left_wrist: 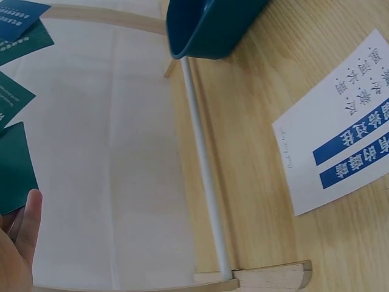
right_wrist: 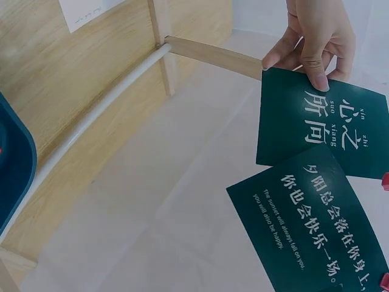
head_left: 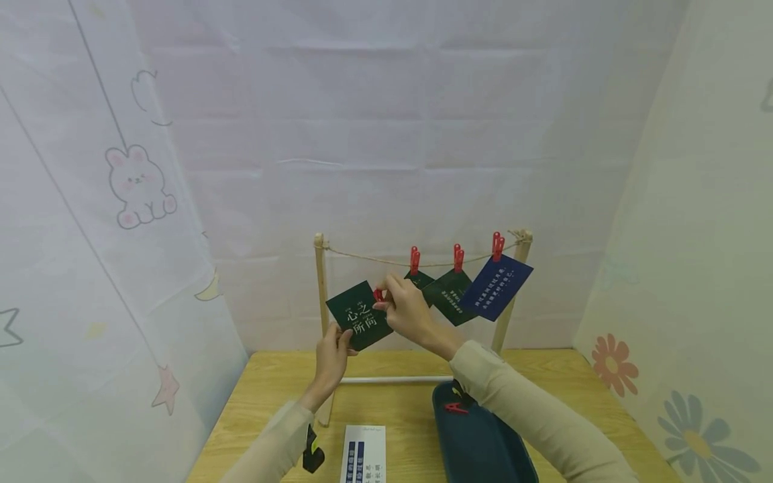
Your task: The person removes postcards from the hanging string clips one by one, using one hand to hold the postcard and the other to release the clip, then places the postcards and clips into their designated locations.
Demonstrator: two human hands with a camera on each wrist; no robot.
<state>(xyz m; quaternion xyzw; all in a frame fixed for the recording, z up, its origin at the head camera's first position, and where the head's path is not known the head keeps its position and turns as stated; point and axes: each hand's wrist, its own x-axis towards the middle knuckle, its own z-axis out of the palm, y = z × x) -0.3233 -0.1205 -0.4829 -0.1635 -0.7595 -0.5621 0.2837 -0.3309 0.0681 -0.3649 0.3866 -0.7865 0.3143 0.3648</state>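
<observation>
Keep the green postcard steady, left of the hanging cards: the left hand pinches its left edge, the right hand pinches a red clothespin at its right, best set squarely

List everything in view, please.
Table: one, yellowish, below
Posts: two, wooden, on table
Bar: one, white, between posts
String: one, tan, between posts
Hanging cards: two green, one blue, on string
Held card: one, green, leftmost
Flat card: one, white/blue, on table
Tray: one, teal, on table
Clips: five, red; three on string, one at held card, one in tray
Backdrop: one, pale, behind table
Left grip: one, pinching held card
Right grip: one, pinching clip
Sleeves: two, beige, behind grips
Wrist gear: two, black, by sleeves
</observation>
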